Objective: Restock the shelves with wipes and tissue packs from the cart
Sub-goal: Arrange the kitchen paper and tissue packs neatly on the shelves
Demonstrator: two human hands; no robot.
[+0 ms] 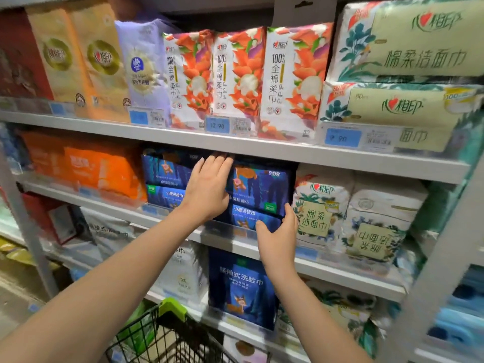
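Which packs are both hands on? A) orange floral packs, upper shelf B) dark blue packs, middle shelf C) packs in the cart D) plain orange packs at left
B: the left hand lies flat on the dark blue packs and the right hand grips their lower right corner.

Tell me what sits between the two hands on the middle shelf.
In the head view, stacked blue packs: the left hand lies flat at their left edge, and the right hand grips the lower right corner.
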